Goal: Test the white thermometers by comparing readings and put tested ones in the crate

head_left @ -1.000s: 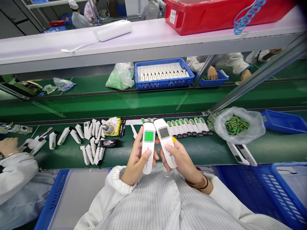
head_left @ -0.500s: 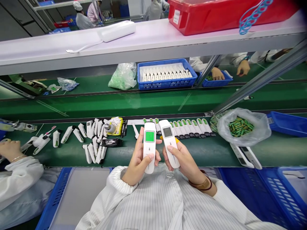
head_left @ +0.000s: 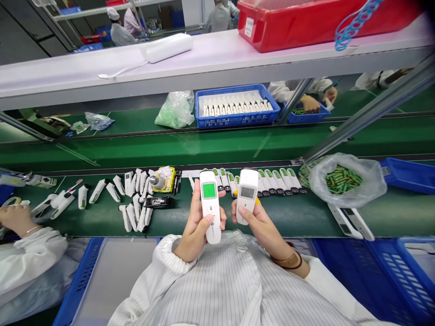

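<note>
My left hand (head_left: pixel 193 226) grips a white thermometer (head_left: pixel 210 206) upright; its screen glows green. My right hand (head_left: pixel 263 226) holds a second white thermometer (head_left: pixel 246 194) with a grey unlit screen, thumb on its front. Both are held close to my chest over the near edge of the green belt (head_left: pixel 272 217). Behind them a row of white thermometers with green screens (head_left: pixel 272 180) lies on the belt.
Loose white thermometer bodies (head_left: pixel 134 199) and a yellow object (head_left: pixel 163 179) lie left. A bag of green batteries (head_left: pixel 343 179) sits right. A blue tray of white parts (head_left: pixel 234 106) stands across. Another person's hand (head_left: pixel 16 217) works at left. Blue crates flank me.
My right hand has turned its thermometer more upright and moved it slightly right, away from the left one. The left thermometer has tilted a little. The view shifted slightly.
</note>
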{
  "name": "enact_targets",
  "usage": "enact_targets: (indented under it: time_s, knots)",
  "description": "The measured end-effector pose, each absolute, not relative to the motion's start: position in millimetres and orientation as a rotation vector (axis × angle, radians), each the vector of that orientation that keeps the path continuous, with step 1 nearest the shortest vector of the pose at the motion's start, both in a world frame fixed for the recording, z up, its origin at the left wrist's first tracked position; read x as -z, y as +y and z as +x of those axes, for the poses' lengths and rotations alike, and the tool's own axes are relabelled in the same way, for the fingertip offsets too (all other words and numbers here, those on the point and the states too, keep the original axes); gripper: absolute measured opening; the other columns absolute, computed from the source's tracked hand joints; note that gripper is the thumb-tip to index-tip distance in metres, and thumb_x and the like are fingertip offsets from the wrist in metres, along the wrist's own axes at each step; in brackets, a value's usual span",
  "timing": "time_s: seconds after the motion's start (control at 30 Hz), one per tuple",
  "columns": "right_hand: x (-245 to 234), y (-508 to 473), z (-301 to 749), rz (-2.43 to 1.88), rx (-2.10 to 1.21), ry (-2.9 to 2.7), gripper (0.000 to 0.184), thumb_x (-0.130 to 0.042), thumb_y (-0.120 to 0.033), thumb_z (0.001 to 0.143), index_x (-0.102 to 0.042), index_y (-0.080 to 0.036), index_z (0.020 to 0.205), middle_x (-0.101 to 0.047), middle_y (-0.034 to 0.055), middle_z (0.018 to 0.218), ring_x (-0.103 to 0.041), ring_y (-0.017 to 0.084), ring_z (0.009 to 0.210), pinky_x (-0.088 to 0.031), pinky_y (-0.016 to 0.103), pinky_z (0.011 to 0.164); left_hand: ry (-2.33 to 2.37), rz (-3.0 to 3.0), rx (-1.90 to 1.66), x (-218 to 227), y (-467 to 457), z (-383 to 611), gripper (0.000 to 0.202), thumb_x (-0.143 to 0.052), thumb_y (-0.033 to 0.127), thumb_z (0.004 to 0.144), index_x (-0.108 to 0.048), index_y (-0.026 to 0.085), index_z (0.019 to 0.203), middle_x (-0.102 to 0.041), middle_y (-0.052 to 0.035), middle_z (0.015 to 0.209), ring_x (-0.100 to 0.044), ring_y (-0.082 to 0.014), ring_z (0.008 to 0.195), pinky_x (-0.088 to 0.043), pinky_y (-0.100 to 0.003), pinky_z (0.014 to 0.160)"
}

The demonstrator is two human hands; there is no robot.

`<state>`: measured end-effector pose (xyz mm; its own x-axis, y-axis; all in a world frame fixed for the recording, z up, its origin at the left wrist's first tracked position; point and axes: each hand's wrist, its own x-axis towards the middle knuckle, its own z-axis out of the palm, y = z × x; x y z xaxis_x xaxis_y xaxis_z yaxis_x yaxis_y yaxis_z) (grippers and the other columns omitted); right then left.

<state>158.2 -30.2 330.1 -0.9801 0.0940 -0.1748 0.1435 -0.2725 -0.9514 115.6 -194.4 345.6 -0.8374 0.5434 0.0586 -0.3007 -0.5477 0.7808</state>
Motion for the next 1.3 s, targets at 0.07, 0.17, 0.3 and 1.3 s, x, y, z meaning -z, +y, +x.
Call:
enact_targets:
  time_s: [0.07,0.17,0.3,1.3]
  knots:
    - [-328.3,-29.2,159.1,0.355,2.407,1.96,0.034,-0.066,-0.047,0.081,-0.053,-0.023,0.1,-0.056,0.0009,0.088,-0.054,0.014,0.075,-0.046,0.028,0.071,1.12,0.409,-2.378,-344.7,-193.6,116.6,0.068,-0.045,0.02,0.093,-0.01,0.045,0.145,-0.047,-0.0081,0.137,-0.056,-0.0111,0.076,-0.047,-0.028,0.067]
    - [-326.4,-31.5,159.4,0.222,2.263,2.001,0.03,-0.066,-0.048,0.081,-0.053,-0.021,0.084,-0.051,-0.0008,0.079,-0.05,0.013,0.073,-0.043,0.026,0.067,1.136,0.406,-2.375,-341.7,-192.4,117.3,0.068,-0.045,0.02,0.093,-0.008,0.045,0.146,-0.045,-0.0079,0.14,-0.056,-0.0109,0.078,-0.048,-0.029,0.072]
    - [-320.7,-38.4,158.4,0.001,2.232,1.927,0.04,-0.062,-0.058,0.079,-0.049,-0.021,0.083,-0.05,-0.0014,0.075,-0.049,0.014,0.069,-0.043,0.027,0.063,1.187,0.393,-2.361,-339.3,-190.8,116.7,0.071,-0.047,0.022,0.093,-0.005,0.043,0.146,-0.043,-0.0071,0.142,-0.057,-0.0134,0.09,-0.048,-0.031,0.082]
    - [-280.1,-16.0,167.1,0.107,2.025,2.183,0.048,-0.066,-0.056,0.076,-0.063,-0.014,0.098,-0.061,0.0026,0.073,-0.056,0.017,0.066,-0.048,0.029,0.062,1.187,0.314,-2.31,-293.1,-172.0,115.6,0.079,-0.049,0.028,0.092,0.007,0.039,0.147,-0.044,-0.0091,0.143,-0.048,-0.0258,0.125,-0.039,-0.044,0.104]
